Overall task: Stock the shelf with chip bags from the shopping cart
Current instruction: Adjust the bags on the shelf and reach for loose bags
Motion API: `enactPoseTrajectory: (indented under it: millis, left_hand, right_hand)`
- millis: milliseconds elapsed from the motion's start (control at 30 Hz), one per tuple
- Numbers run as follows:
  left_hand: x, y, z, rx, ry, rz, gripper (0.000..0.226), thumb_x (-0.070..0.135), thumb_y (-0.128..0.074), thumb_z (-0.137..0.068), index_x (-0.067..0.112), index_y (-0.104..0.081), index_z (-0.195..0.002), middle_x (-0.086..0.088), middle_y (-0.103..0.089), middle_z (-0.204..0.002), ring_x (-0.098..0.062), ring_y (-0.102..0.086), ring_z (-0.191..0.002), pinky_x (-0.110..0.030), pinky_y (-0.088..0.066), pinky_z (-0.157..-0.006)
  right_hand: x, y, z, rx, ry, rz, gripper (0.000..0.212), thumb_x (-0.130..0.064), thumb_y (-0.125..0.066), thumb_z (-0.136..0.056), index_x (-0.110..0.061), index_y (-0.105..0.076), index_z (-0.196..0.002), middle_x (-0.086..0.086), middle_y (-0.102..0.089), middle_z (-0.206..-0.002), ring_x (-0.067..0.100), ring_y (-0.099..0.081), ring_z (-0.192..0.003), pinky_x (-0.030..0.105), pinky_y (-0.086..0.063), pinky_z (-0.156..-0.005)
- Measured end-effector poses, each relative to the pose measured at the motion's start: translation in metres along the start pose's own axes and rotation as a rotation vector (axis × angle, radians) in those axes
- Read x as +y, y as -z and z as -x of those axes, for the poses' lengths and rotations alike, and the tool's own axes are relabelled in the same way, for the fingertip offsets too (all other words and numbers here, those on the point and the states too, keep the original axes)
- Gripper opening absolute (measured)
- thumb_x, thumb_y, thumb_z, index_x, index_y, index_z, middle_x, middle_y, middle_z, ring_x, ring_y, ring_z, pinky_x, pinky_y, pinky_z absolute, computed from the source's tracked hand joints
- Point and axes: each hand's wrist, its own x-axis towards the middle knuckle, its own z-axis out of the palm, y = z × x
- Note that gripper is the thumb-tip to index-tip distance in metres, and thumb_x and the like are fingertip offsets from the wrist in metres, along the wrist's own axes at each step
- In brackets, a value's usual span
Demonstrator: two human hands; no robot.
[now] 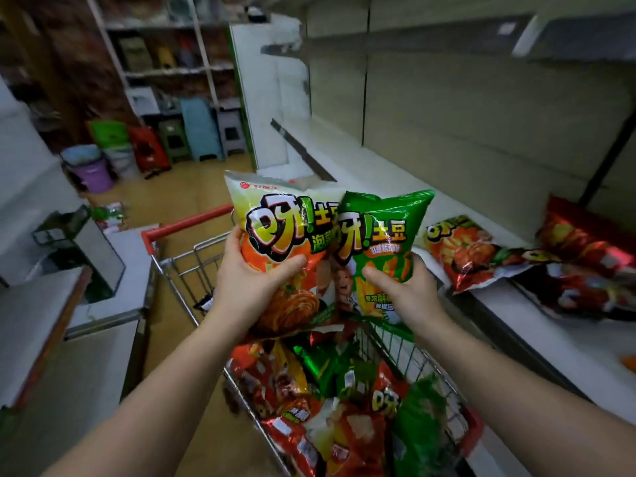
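Holding two bags above the cart: left hand grips the orange chip bag, right hand grips the green chip bag. Carry step, I'd say; next, swing right to the shelf beside the red bags

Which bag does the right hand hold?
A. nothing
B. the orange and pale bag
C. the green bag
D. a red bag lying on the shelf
C: the right hand grips the green chip bag above the shopping cart, while the left hand holds the orange one.
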Motion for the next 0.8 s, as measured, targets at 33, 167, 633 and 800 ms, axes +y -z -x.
enactPoseTrajectory:
  millis: [33, 167, 633, 800]
  left_hand:
    - [0.013, 0.004, 0.002, 0.02, -0.033, 0.009, 0.101, 0.031, -0.083, -0.065, 0.021, -0.026, -0.147, 0.005, -0.05, -0.132, -0.015, -0.051, -0.118, -0.041, -0.04, -0.107]
    - [0.066, 0.017, 0.012, 0.085, -0.152, 0.059, 0.094, 0.026, -0.081, -0.069, 0.018, -0.027, -0.146, 0.005, -0.049, -0.124, -0.012, -0.049, -0.112, -0.029, -0.039, -0.1]
    - [0.171, 0.05, 0.062, -0.006, -0.383, 0.183, 0.094, 0.03, -0.079, -0.065, 0.023, -0.03, -0.144, 0.007, -0.051, -0.121, -0.015, -0.052, -0.109, -0.037, -0.044, -0.095]
    - [0.202, 0.047, 0.057, -0.164, -0.452, 0.278, 0.092, 0.038, -0.077, -0.054, 0.026, -0.036, -0.136, 0.007, -0.056, -0.114, -0.019, -0.058, -0.106, -0.043, -0.048, -0.093]
  right_hand:
    - [-0.015, 0.005, 0.001, 0.002, 0.037, -0.013, 0.042, -0.024, -0.075, -0.076, -0.021, -0.052, -0.111, -0.007, -0.063, -0.096, 0.01, -0.061, -0.088, 0.034, -0.051, -0.084]
    - [-0.069, 0.025, 0.008, 0.042, 0.149, -0.004, 0.052, -0.029, -0.077, -0.074, -0.019, -0.051, -0.117, -0.001, -0.065, -0.102, 0.019, -0.063, -0.096, 0.041, -0.051, -0.089]
    - [-0.188, 0.085, 0.086, 0.14, 0.373, 0.075, 0.057, -0.033, -0.08, -0.068, -0.021, -0.05, -0.115, 0.001, -0.065, -0.107, 0.021, -0.063, -0.098, 0.042, -0.05, -0.092]
    - [-0.219, 0.106, 0.115, 0.293, 0.431, 0.109, 0.057, -0.031, -0.077, -0.072, -0.016, -0.05, -0.121, -0.002, -0.062, -0.105, 0.016, -0.061, -0.097, 0.03, -0.048, -0.084]
